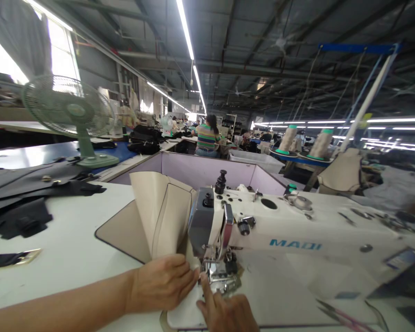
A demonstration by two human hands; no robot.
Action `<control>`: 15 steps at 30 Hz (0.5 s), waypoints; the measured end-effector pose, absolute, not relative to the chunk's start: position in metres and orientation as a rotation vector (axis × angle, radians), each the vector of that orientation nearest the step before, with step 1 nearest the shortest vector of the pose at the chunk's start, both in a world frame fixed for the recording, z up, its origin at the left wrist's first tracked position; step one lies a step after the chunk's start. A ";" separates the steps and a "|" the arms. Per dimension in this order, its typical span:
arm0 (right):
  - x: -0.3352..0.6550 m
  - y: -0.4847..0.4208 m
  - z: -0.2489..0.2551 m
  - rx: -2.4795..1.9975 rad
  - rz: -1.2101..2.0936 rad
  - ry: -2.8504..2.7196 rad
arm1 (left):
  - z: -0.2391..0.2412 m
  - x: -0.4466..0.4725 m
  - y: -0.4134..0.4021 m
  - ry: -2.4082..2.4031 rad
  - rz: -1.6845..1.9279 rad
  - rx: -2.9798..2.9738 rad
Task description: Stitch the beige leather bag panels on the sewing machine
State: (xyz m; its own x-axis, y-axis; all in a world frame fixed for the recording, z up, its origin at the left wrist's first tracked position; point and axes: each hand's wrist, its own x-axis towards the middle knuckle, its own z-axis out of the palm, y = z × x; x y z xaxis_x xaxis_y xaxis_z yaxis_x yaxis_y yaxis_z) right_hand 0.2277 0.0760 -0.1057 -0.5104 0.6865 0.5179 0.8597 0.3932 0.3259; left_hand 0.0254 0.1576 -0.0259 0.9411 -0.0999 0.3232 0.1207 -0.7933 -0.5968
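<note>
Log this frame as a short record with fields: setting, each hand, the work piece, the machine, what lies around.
setting: factory hall, rows of work tables
left hand: flat on the beige piece, at the needle area
right hand: forefinger pointing up beside the presser foot
beige piece: folded, standing up left of the machine head
machine: white sewing machine, marked MAQI
table: dark pieces at left, green fan behind
others: a person in a striped top, seated far back
</note>
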 end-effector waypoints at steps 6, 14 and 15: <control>0.225 0.071 -0.090 -1.363 -0.809 -2.325 | -0.026 0.026 0.165 -0.028 -0.463 -2.435; 0.225 0.071 -0.085 -1.331 -0.838 -2.303 | -0.026 0.029 0.167 -0.044 -0.460 -2.431; 0.225 0.071 -0.084 -1.327 -0.843 -2.296 | -0.025 0.029 0.167 -0.043 -0.464 -2.434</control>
